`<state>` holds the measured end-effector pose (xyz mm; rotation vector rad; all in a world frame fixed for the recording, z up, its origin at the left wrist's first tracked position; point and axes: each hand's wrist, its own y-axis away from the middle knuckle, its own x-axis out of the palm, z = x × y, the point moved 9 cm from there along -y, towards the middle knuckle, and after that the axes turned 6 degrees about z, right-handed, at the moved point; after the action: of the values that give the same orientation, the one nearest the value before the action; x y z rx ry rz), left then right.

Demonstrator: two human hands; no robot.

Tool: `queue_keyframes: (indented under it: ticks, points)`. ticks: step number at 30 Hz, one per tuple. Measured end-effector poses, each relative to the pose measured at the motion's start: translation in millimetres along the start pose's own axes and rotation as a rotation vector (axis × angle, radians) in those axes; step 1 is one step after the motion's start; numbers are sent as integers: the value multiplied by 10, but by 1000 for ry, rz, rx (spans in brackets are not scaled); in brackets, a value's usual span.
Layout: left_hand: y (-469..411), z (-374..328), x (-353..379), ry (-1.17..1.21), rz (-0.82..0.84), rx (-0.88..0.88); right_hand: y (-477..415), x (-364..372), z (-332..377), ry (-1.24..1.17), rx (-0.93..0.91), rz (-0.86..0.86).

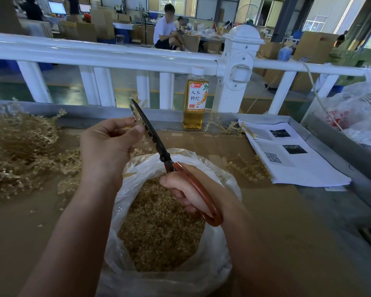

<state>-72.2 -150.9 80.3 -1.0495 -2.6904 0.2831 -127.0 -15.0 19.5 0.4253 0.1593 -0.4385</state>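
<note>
While the right hand [189,189] is clenched round the orange handles of the scissors [156,144], the left hand [107,144] pinches a small pale sprig [137,120] between thumb and forefinger. The sprig sits right at the scissor blades, near their tips, and the blades stand slightly parted. It seems to lie between them, though it is too small and blurred to be sure. The left hand is up and to the left of the right hand, and the dark blades slant from the right hand's grip up to the left hand's fingertips.

Both hands are above a clear plastic bag [212,243], which stands open on the brown surface [287,232] and is partly filled with small tan cut bits [159,228]. A tangled pile [19,142] of the same pale sprigs lies on the surface to the left. A bottle [195,99] of amber drink stands at the far edge beside a white railing [116,54], and printed papers [298,159] lie to the right.
</note>
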Motion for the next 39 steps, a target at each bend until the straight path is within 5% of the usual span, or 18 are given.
queue_keyframes:
  ticks: [12,18,24,30,34,39]
  points:
    - [38,-194,-113,-307,-135,239,100,17,131,116,-24,-3]
    - [26,-185,-14,-279,10,168,156,6,181,46,26,-8]
    - [-3,-32,46,82,105,-45,94,-55,145,227,41,-80]
    - [-11,-3,42,70,75,-71,141,-35,202,195,105,-46]
    - [-12,28,77,77,104,-96,203,49,403,258,-20,8]
    - [-1,60,116,61,120,-116,238,-9,305,196,88,-35]
